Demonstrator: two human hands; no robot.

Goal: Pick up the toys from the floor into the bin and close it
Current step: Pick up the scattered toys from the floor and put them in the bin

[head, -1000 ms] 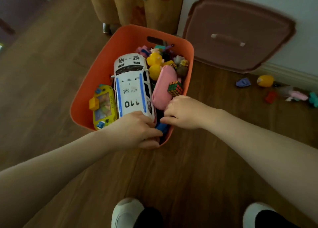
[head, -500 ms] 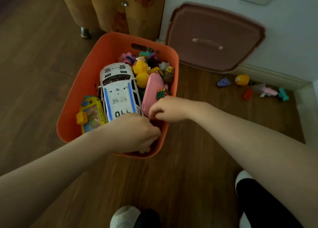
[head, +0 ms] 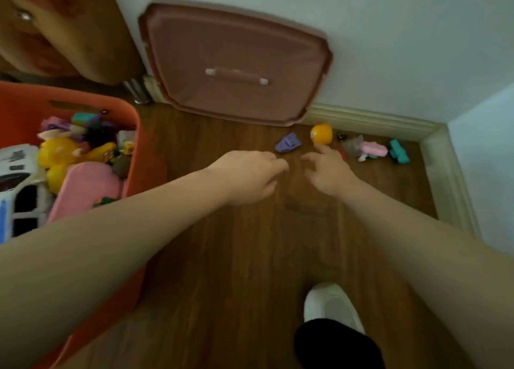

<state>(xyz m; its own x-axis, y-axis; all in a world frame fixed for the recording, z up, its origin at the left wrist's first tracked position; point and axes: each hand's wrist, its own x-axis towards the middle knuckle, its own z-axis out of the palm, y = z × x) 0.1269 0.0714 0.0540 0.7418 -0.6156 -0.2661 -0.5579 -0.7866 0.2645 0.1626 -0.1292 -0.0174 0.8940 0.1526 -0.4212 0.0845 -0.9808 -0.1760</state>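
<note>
left hand: mid-frame, grip loosely curled, empty, just short of purple toy
right hand: grip apart, fingertip near yellow ball
toys: pink toy, teal toy on floor, right of centre along wall
bin: orange, left edge, full, uncovered
lid: upper centre, leaning on wall

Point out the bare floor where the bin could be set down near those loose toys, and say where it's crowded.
Bare floor runs between the orange bin and the white shoe, below both hands. A smaller bare patch lies between the bin and the purple toy, before the leaning lid. The crowded part is the baseboard corner: yellow ball, pink toy, teal toy.
</note>
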